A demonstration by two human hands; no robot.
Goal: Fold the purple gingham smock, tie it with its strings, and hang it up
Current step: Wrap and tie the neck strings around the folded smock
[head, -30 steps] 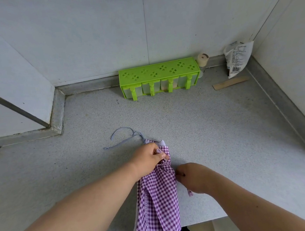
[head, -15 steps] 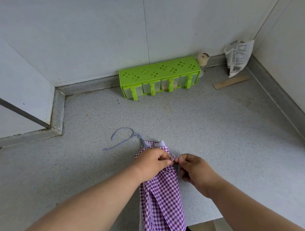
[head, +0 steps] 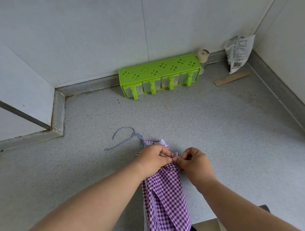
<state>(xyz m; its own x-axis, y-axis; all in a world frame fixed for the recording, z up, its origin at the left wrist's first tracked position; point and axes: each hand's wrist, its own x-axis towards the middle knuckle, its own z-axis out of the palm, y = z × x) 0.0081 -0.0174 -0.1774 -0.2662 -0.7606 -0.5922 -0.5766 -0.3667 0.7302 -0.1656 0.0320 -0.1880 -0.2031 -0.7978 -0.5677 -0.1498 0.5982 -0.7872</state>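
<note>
The purple gingham smock (head: 165, 196) lies folded into a narrow strip on the grey countertop (head: 222, 128), its lower end hanging over the front edge. A thin blue-grey string (head: 121, 141) curls on the counter beyond its top left. My left hand (head: 154, 158) grips the bunched upper part of the smock. My right hand (head: 192, 159) pinches a small pink string end right beside the left fingers, over the smock's top right edge.
A green spice rack (head: 159, 74) with clear drawers stands against the back wall. A small beige-capped bottle (head: 203, 56) is to its right. A crumpled printed bag (head: 238, 54) leans in the far right corner with a flat wooden stick (head: 231, 78) before it.
My right hand rose from beside the smock's middle to meet the left hand at the top and took the string end in a pinch. The left hand stayed on the bunched fabric.
</note>
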